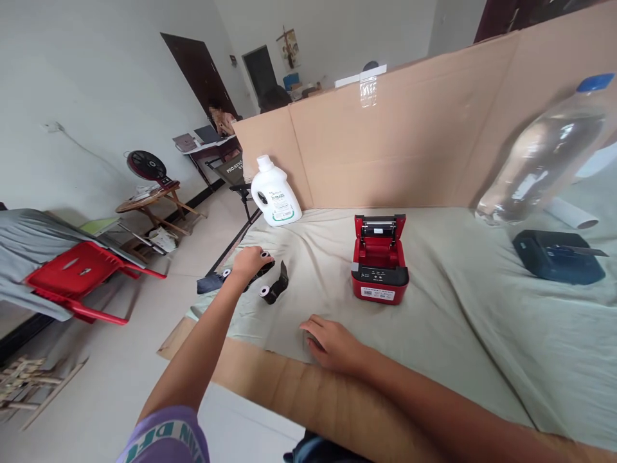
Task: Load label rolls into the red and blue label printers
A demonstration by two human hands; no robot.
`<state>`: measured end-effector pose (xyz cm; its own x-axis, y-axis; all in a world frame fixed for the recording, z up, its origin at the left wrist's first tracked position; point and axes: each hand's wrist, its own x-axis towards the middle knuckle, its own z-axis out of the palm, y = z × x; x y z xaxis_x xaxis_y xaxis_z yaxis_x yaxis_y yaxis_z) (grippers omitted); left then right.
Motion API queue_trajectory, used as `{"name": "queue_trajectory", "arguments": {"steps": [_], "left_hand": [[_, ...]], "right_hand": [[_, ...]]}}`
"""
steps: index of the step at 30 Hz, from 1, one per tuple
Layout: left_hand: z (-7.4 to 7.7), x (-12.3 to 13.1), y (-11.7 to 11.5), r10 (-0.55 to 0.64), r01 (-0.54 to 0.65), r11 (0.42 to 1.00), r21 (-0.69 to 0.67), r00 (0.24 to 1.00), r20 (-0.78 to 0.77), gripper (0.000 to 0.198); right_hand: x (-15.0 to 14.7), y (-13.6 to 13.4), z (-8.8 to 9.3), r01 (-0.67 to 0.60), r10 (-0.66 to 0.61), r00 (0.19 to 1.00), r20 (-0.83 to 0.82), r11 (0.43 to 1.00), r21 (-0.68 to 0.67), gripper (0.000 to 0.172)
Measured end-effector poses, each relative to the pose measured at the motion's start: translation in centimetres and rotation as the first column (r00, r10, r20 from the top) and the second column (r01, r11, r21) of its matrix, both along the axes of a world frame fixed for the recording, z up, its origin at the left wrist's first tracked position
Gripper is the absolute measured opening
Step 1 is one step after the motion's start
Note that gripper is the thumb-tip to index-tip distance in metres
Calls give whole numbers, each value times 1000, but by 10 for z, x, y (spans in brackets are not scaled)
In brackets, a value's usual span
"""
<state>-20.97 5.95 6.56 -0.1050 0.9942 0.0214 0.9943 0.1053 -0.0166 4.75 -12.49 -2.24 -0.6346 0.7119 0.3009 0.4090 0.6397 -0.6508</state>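
At the left side of the cloth, my left hand (247, 262) reaches down with its fingers closed on a black roll with a white core (265, 255), partly hidden by the hand. Just in front lies a second black roll (274, 292), its loose strip standing up. Another roll (225, 274) shows left of my wrist. My right hand (332, 342) rests on the cloth near the table's front edge, fingers loosely bent and apart, holding nothing. Beyond it stands a small red and black label printer (380, 273) with its lid raised and its red inside showing.
A white jug (274, 193) stands at the back left before a cardboard screen (376, 154). To the right are a large clear bottle (540, 154) with a blue cap, a dark blue device (559, 257) and a white tube (572, 213). A person (222, 120) sits in the background.
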Motion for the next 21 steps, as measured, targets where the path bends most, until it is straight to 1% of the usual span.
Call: {"name": "queue_trajectory", "arguments": {"steps": [2,3,5,6,8,10,11,13,14,16,18,19,21], "left_hand": [[-11,0,1,31,-31,999,-34,1000,1,47],[-15,0,1,48,-47,998,-46,999,11,48],[-16,-2,-3,58,-58,998,-26,998,29,51],[-14,-4,-7,54,-54,998,16,998,39,53],[-8,-7,-22,50,-63,987,150,995,86,59],[-4,-9,-46,57,-107,953,284,982,178,60],[-5,-10,-60,51,-127,941,314,970,239,59],[-15,-10,-89,-6,-112,943,313,936,353,55],[-23,-11,-102,-44,-87,949,303,916,400,53],[-43,-10,-122,-79,-67,954,292,884,461,50],[-60,-10,-131,-80,-81,955,286,857,510,46],[-66,-9,-133,-83,-88,956,281,835,545,42],[-69,-6,-130,-118,-89,956,278,754,647,39]], "right_hand": [[2,2,1,6,-6,1000,0,1000,3,31],[3,3,1,6,-6,1000,3,1000,3,31],[3,3,1,6,-6,1000,6,1000,-5,32],[3,3,1,7,-7,1000,5,1000,-11,32],[2,2,2,12,-12,1000,1,1000,-27,33],[2,2,2,17,-17,1000,0,999,-40,33],[3,2,2,18,-18,1000,0,999,-45,33],[3,3,2,17,-17,1000,-3,999,-49,33],[3,3,1,15,-15,1000,-6,999,-51,32],[3,3,0,10,-11,1000,-20,999,-53,32],[3,2,-2,7,-10,999,-52,998,-63,33],[2,2,-2,8,-14,997,-73,997,-74,33],[3,3,-1,10,-21,993,-116,995,-98,34]]}}
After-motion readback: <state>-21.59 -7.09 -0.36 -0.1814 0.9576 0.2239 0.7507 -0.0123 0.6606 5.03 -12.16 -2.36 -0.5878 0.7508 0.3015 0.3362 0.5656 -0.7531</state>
